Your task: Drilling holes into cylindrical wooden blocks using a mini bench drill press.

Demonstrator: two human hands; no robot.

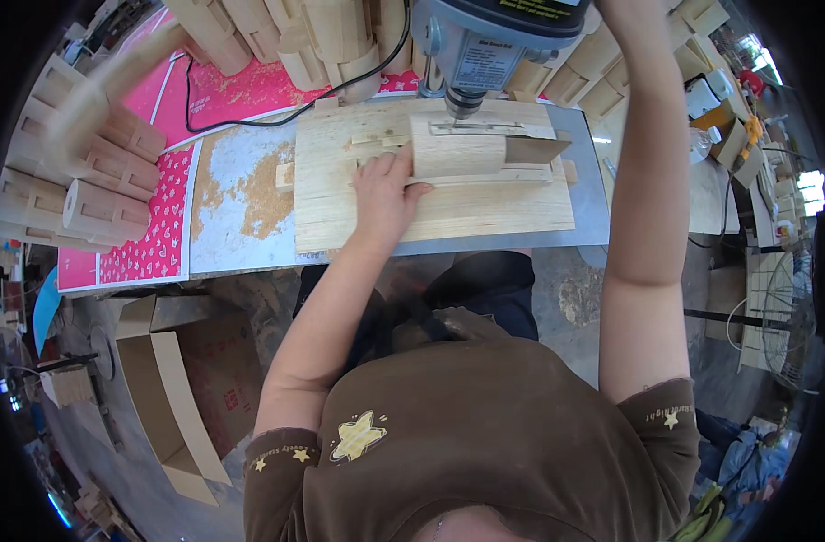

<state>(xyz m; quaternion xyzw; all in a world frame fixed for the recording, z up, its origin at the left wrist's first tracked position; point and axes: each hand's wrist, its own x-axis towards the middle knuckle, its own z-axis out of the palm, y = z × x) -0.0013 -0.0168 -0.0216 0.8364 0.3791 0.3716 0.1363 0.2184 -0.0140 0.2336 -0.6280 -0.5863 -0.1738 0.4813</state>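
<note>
Imo that unclenched left hand (382, 188) should brace the wooden block (453, 155) firmly, clear of the drill chuck (464, 104); right hand's out of frame, can't tell its grip.

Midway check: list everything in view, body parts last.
drill press: one, blue, top centre
curved wooden piece: one, pale, under drill
wooden board: one, pale, beneath piece
slotted wooden pieces: many, pale, left, rear
work surface: one, grey, under board
cable: one, black, rear left
covering: uncounted, pink, left, rear
sawdust: uncounted, tan, left of board
cardboard box: one, brown, floor left
bottle: one, clear, far right
blurred shape: one, tan, upper left, unidentifiable
shirt: one, brown, bottom
left grip: one, bare, at curved piece's left end
right grip: one, bare, mostly past top edge
</note>
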